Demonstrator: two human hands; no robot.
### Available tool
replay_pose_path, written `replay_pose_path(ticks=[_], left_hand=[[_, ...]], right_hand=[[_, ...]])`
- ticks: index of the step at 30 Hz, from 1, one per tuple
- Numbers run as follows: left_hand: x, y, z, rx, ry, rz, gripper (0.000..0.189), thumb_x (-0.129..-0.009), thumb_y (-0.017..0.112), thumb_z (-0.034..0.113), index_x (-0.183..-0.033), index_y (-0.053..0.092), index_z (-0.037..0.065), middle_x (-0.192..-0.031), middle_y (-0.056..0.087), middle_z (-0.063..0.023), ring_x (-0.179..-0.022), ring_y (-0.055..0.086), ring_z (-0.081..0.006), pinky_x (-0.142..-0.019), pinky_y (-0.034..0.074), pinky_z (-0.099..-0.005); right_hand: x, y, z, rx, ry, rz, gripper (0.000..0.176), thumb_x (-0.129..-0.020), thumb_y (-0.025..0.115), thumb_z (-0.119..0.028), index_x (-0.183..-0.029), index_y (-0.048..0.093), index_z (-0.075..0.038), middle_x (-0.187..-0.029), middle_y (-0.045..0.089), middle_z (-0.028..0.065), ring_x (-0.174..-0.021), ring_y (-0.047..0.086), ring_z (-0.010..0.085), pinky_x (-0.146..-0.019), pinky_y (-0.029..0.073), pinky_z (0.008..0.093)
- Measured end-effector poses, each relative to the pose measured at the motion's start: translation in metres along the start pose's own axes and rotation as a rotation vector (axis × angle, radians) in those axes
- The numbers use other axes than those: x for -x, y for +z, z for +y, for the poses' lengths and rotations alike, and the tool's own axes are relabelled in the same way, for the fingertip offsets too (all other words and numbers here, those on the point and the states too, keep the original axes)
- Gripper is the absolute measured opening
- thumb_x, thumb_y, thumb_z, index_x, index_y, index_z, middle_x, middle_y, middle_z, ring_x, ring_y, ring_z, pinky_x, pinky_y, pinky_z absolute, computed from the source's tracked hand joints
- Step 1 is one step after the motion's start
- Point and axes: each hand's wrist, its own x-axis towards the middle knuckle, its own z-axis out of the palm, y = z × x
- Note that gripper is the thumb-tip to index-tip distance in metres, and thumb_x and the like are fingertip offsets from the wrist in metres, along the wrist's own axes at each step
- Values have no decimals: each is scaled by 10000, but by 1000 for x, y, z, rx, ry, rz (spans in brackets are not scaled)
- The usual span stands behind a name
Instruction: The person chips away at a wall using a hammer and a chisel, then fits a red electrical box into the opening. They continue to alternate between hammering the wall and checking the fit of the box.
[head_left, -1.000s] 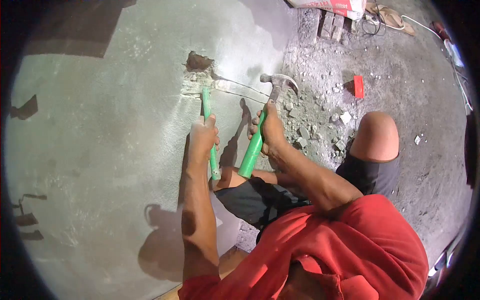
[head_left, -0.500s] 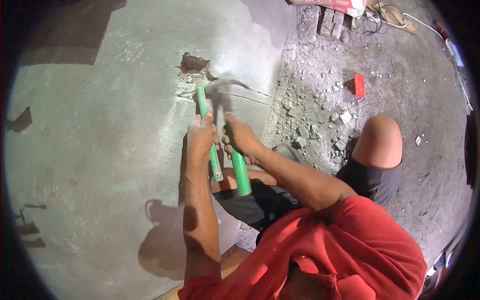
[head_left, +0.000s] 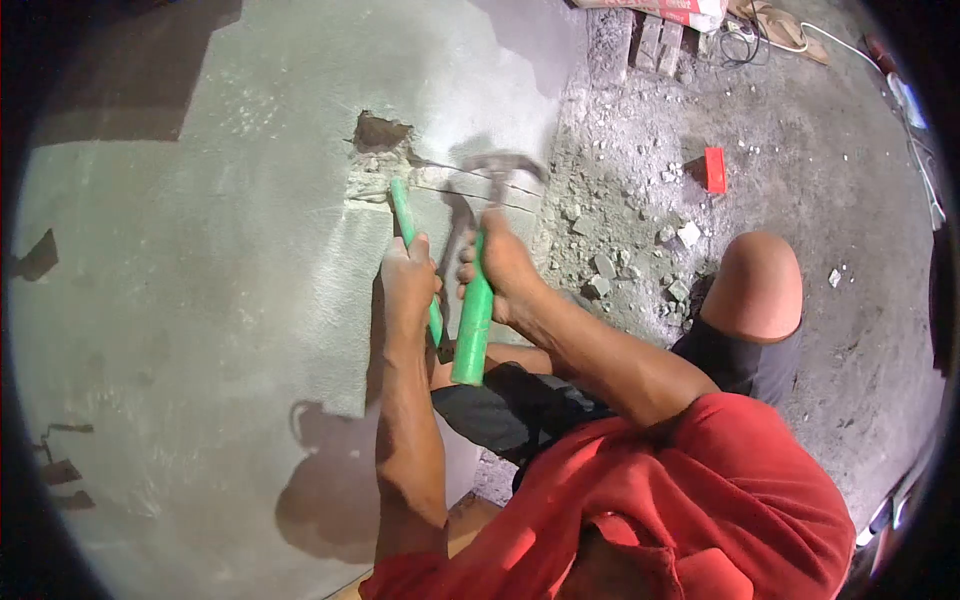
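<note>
My left hand (head_left: 409,272) is closed round a green chisel (head_left: 402,208), whose upper end rests at the chipped channel (head_left: 372,178) in the grey wall (head_left: 250,300). Just above that channel is a dark, ragged hole (head_left: 382,131). To the right, my right hand (head_left: 499,262) grips the green handle of a hammer (head_left: 473,335). The metal hammer head points up, slightly blurred, apart from the chisel. Two scored lines run across the wall from the hole toward its right edge.
Broken rubble (head_left: 603,268) lies on the floor along the wall's base. A small red box-like piece (head_left: 715,170) stands beyond it. At the top are a printed sack (head_left: 690,12), wooden blocks (head_left: 657,45) and a cable (head_left: 745,45). My bent knee (head_left: 758,285) is at the right.
The hammer has swung away from the chisel, to the right, with its head now apart from it. My left hand and the chisel have shifted only slightly.
</note>
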Motion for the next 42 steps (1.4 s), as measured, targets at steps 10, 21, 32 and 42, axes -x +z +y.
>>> replay_pose_path(ticks=[10,21,32,42], left_hand=[[2,1,8,77,-33,-15,288,-983,521,301,-944,522,16,-705,495,-42,-498,491,-146,-410,402,-337],[11,-2,13,132,-27,-17,275,-974,537,273,-953,543,-1,-694,520,-39,-498,489,-133,-433,396,-319],[-7,-3,0,47,67,-16,254,-986,529,274,-958,538,21,-682,488,-30,-503,492,-137,-422,414,-315],[-10,2,0,150,3,-21,231,-992,529,259,-962,530,29,-684,475,-23,-489,474,-134,-409,394,-304]], right_hand=[[-13,-12,-10,-152,-162,127,450,-960,471,-590,-894,439,-146,-640,449,-39,-463,430,104,-448,441,314],[-1,15,8,95,-31,-35,433,-977,448,-552,-923,458,-123,-637,442,-39,-456,435,104,-437,454,323],[-11,7,-4,145,247,-275,465,-993,429,-552,-838,474,-115,-625,457,-14,-437,428,139,-439,442,338],[-11,5,-7,75,248,-320,429,-994,413,-548,-913,458,-130,-632,451,-36,-444,425,116,-438,452,326]])
